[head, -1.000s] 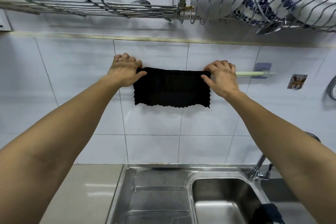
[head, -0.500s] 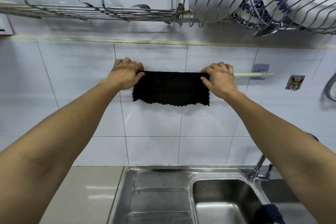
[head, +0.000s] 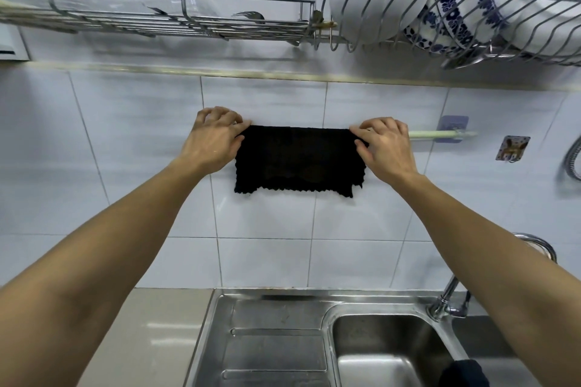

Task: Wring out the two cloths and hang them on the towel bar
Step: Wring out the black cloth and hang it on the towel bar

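Cloth one, black [head: 298,160], hangs folded over the towel bar [head: 440,134] at centre frame, its right corner sagging uneven. Left hand [head: 213,141] and right hand [head: 385,148] pinch its top corners, fingers curled shut on the fabric. Letting go lopsided could slide it off into the sink [head: 330,317] (second cloth [head: 462,374] waits, lower right)
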